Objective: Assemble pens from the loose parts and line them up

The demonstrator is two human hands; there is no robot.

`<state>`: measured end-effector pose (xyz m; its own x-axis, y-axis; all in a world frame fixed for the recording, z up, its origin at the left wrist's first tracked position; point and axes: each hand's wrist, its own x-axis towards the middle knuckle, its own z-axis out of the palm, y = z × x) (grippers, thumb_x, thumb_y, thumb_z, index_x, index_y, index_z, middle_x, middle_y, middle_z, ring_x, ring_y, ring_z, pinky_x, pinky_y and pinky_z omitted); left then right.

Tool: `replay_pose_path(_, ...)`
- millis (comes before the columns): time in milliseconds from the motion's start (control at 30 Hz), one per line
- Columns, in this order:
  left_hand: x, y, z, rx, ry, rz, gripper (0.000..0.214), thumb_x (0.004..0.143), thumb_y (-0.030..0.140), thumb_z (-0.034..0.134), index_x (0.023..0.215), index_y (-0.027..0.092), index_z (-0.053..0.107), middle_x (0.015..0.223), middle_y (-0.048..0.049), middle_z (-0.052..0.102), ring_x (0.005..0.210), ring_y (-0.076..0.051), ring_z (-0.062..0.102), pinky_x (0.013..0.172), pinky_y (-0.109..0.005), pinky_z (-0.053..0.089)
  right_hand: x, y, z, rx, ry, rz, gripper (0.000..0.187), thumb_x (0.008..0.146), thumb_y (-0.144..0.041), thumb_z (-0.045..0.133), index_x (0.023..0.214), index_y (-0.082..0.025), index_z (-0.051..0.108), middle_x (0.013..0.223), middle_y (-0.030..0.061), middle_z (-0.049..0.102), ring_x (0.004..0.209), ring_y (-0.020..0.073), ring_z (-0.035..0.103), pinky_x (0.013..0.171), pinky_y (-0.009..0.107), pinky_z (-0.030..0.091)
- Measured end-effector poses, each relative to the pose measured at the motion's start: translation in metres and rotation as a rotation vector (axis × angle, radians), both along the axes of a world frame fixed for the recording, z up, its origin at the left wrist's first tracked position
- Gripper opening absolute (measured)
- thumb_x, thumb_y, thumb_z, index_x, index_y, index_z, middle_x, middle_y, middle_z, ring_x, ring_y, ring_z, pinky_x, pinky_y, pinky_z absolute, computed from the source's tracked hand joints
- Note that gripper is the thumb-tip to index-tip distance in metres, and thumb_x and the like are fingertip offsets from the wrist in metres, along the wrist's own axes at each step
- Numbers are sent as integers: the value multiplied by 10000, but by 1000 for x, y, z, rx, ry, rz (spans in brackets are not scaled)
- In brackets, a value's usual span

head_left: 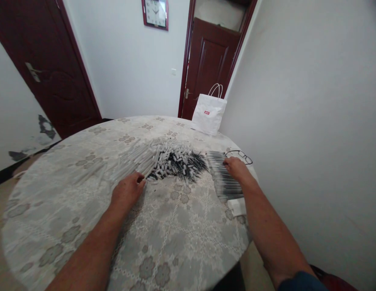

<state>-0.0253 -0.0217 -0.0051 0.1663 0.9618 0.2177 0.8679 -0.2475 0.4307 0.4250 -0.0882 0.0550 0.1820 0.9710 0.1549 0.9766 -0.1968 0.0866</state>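
A round table (69, 194) under a flowered lace cloth carries a heap of white pen barrels (139, 159), black refills and small caps (178, 161). My left hand (127, 192) rests at the near edge of the heap, fingers curled and pinched by the white barrels; what they hold is hidden. My right hand (236, 167) lies on a neat row of assembled pens (222, 178) at the table's right side, fingers bent down onto them.
A pair of black glasses (241, 155) lies beyond my right hand. A white paper bag (208, 113) stands at the table's far edge. A small white packet (236, 206) sits near the right rim. The wall is close on the right.
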Motion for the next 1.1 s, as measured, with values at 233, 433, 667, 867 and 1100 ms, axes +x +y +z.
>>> replay_pose_path(233,0,-1,-3,-65,112,-4,337,871,395,506,1084,225,705,1061,-121,741,966,-317,677,730,-342,465,3,9,-10,-70,-18,-29,305,930,-235,513,1134,-231,740,1157,135,692,1128,260,576,927,352,430)
replay_pose_path(433,1,-1,-2,-82,117,-11,330,862,376,523,1087,225,713,1069,-116,743,1007,-317,673,746,-333,461,1,12,-11,-100,-32,-48,322,931,-216,501,1144,-244,741,1178,134,696,1114,258,598,910,352,442)
replay_pose_path(667,3,-7,1,-64,131,-15,316,875,350,517,1088,223,713,1083,-119,736,1018,-306,670,778,-332,462,-7,9,-11,-72,-44,-23,382,935,-159,446,1194,-228,719,1196,138,692,1124,276,606,889,358,446)
replay_pose_path(867,6,-12,1,-67,99,-9,278,850,308,567,1061,214,721,1074,-140,727,995,-302,665,781,-333,450,-58,14,1,111,22,220,316,946,-216,476,1131,-172,728,1103,136,717,1042,248,638,921,315,435)
replay_pose_path(1100,9,-14,-4,-48,120,-2,298,869,300,563,1130,219,683,1089,-124,707,1032,-277,647,819,-324,450,-155,15,7,47,160,475,229,928,-211,543,1038,-247,740,1005,72,745,918,214,671,809,278,447)
